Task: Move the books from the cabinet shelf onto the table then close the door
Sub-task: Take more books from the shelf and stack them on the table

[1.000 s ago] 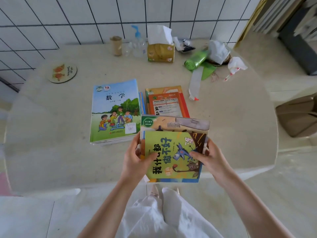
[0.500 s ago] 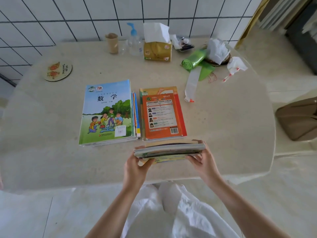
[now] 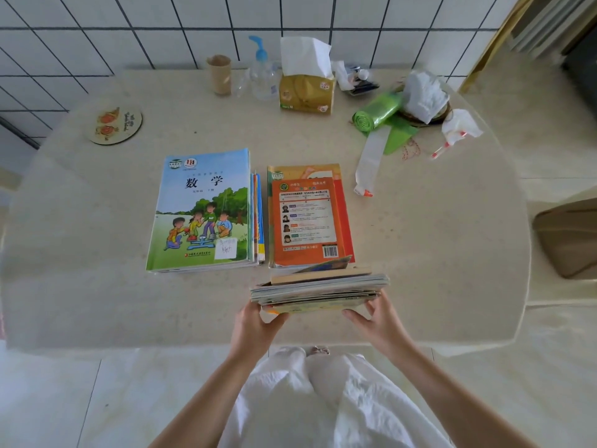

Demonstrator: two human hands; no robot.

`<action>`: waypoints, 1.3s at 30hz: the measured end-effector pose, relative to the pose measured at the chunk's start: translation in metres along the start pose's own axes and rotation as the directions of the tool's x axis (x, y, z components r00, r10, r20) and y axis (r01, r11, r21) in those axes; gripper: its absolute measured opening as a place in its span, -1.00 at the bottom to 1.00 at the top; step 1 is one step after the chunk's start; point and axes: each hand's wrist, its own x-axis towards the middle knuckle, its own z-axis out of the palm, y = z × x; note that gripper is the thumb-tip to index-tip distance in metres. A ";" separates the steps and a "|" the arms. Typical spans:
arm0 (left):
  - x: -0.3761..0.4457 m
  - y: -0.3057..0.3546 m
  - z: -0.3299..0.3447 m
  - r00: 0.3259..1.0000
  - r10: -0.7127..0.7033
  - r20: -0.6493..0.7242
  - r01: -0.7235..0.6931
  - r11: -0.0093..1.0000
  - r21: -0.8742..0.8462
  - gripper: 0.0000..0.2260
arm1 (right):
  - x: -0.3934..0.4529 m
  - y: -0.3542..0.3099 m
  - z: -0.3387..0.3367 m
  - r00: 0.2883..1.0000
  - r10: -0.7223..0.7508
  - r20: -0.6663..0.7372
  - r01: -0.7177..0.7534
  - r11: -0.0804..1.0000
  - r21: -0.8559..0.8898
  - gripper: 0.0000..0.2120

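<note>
I hold a flat stack of thin books (image 3: 319,289) edge-on over the near part of the beige table (image 3: 97,260). My left hand (image 3: 255,324) grips the stack's left end and my right hand (image 3: 378,321) grips its right end from below. Just beyond the stack lies an orange book pile (image 3: 307,218), its near edge partly hidden by the held books. To the left of that lies a pile topped by a blue-green maths textbook (image 3: 203,211). The cabinet and its door are out of view.
Along the table's far side stand a cardboard tube (image 3: 219,74), a pump bottle (image 3: 261,72), a tissue box (image 3: 307,92), a green bag roll (image 3: 376,111) and crumpled white wrappers (image 3: 423,95). A round coaster (image 3: 114,124) lies far left. A brown stool (image 3: 568,237) stands right.
The held stack was upright with its cover facing me; it has tipped flat and moved forward toward the orange pile. Both hands kept their grip.
</note>
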 end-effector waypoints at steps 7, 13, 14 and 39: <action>0.009 0.004 -0.008 0.991 0.133 0.012 -0.133 0.991 0.001 -0.70 | 0.009 0.003 -0.003 0.999 -0.032 -0.033 0.029 0.996 -0.084 -0.55; 0.016 0.007 -0.021 0.976 0.167 0.138 -0.154 0.983 -0.096 -0.73 | 0.024 -0.002 -0.016 0.972 -0.174 0.159 0.188 0.979 -0.077 -0.45; 0.017 0.007 -0.022 0.975 0.161 0.150 -0.146 0.983 -0.109 -0.72 | 0.025 -0.004 -0.017 0.978 -0.134 0.160 0.143 0.989 -0.045 -0.46; 0.119 0.130 0.001 0.861 -0.507 0.032 0.476 0.783 -0.399 -0.78 | 0.174 -0.085 -0.034 0.917 0.384 0.106 -0.397 0.901 0.172 -0.79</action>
